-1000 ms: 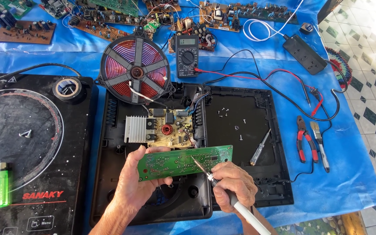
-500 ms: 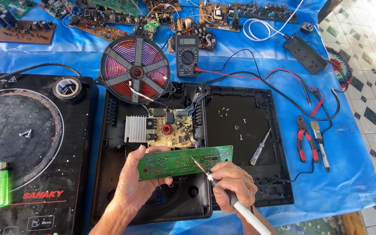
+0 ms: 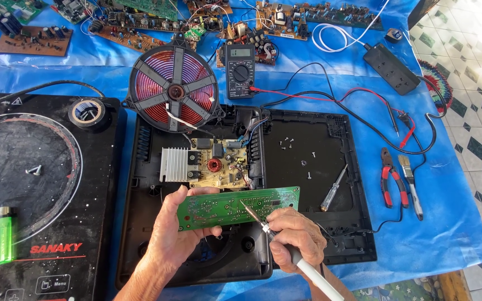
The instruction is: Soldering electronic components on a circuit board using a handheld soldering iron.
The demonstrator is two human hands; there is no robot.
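Note:
My left hand grips the left end of a long green circuit board, holding it level above the open black cooker housing. My right hand holds a soldering iron with a white handle. Its metal tip touches the solder side of the green board near the middle. Behind the board, inside the housing, sits the main board with a silver heatsink and a small copper coil.
A round red induction coil and a black multimeter with red and black leads lie behind the housing. A screwdriver and loose screws rest in the right half. Pliers, a brush, a glass cooktop, tape roll and green lighter lie around.

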